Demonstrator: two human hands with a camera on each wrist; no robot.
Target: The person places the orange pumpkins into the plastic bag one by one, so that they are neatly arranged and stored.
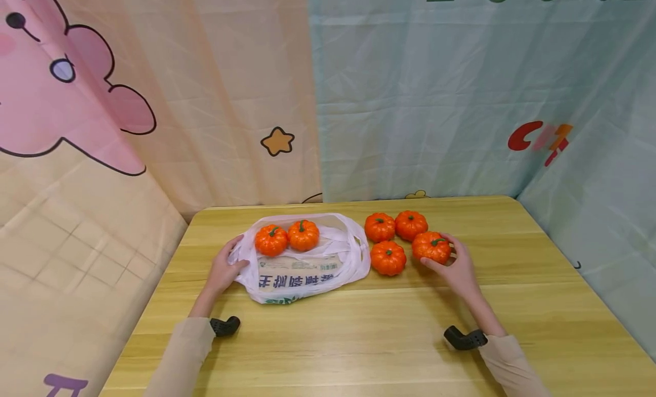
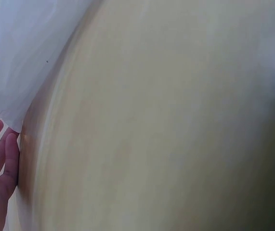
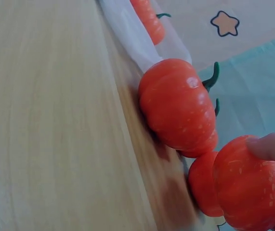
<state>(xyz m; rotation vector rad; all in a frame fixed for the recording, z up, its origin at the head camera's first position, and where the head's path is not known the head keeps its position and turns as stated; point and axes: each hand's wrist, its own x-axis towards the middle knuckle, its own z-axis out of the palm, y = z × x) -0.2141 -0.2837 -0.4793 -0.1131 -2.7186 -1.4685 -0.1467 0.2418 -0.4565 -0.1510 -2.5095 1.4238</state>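
A white plastic bag (image 1: 356, 263) lies with its mouth spread around a printed box (image 1: 299, 267). Two small orange pumpkins, a left one (image 1: 271, 241) and a right one (image 1: 303, 236), sit in the bag at the back of the box. My left hand (image 1: 224, 267) holds the bag's left side between thumb and fingers. With thumb and fingers around it, my right hand (image 1: 456, 269) grips another pumpkin (image 3: 250, 185). Three more stand right of the bag: a front one (image 1: 388, 258), a back-left one (image 1: 380, 227) and a back-right one (image 1: 410, 225).
Everything rests on a wooden table (image 1: 328, 340). A printed curtain (image 1: 410, 101) hangs behind its back edge and along both sides. Each wrist carries a black camera mount, the left mount (image 1: 225, 327) and the right mount (image 1: 465, 338).
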